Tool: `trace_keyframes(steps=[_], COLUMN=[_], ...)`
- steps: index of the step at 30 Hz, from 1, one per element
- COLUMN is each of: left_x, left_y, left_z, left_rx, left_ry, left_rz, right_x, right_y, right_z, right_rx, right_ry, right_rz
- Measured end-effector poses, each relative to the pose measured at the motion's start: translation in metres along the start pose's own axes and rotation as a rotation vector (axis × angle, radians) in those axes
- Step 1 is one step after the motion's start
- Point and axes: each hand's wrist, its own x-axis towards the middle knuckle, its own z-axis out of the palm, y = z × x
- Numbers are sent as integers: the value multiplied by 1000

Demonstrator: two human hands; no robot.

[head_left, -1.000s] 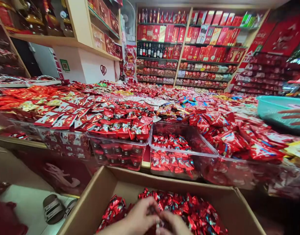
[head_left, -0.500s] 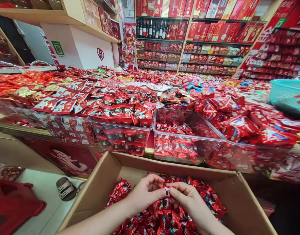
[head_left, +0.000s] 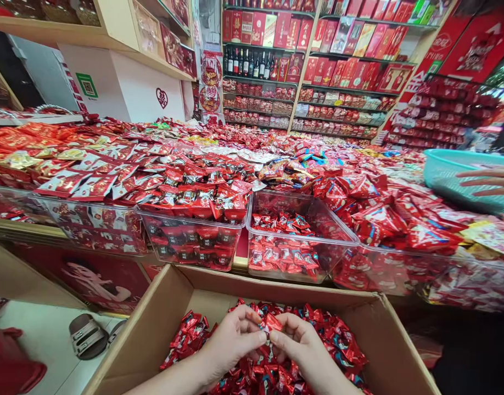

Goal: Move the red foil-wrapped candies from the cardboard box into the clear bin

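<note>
Head view: our left hand [head_left: 238, 341] and right hand [head_left: 298, 341] are pinching one red wrapped sweet [head_left: 272, 322] at lower centre. We are judging it light and slippery, best held by its ends. Beneath, similar sweets [head_left: 342, 341] are lying in a cardboard box [head_left: 153, 323].

Glossy wrappers [head_left: 276, 378], matt cardboard box [head_left: 276, 289]
</note>
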Motion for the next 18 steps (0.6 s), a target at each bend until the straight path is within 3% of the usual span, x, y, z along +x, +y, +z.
trace_keyframes(steps=[4,7,11,15,18], left_x=[0,0,-2,-3,-4], left_y=[-1,-2,-3,-1,3], left_z=[1,3,3,2,3], left_rx=[73,-39,-113,-127,-147], left_ry=[-37,44,52,34,-18], left_rz=[-41,-188,-325,-374,-318], right_x=[-3,-6,-9,-8,-5], right_y=[3,3,6,11,11], right_z=[0,2,3,-3,-6], right_rx=[-162,-533,-884,-1009,-992], right_ry=[42,85,-42,-114,-99], right_rz=[-91,-284,-495,-531,-585])
